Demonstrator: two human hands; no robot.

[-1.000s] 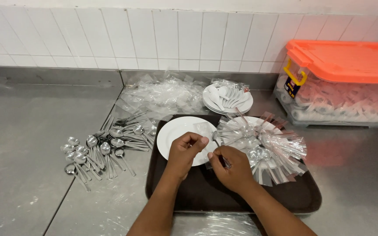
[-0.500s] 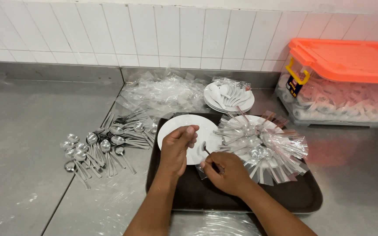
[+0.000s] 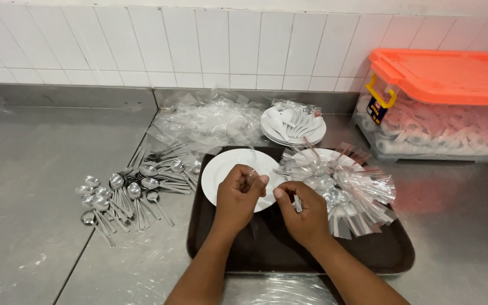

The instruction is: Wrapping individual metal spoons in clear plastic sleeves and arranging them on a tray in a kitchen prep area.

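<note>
Clear wrapper [image 3: 253, 172] between pinching fingers [image 3: 264, 181]

The left hand [image 3: 243, 189] has lifted from the plate [image 3: 221, 169] and now meets the right hand [image 3: 300, 212], which has risen off the tray [image 3: 255, 248], fingers pinching a clear wrapper [image 3: 252, 169] between them.

- Tray [image 3: 255, 257]: dark brown.
- Plate [image 3: 221, 175] on tray: plain white.
- Spoons [image 3: 128, 195] left of tray: silver.
- Storage box right of tray: orange lid [image 3: 447, 68], yellow latch [image 3: 378, 93].
- Wall tiles [image 3: 199, 45] behind tray: white.
</note>
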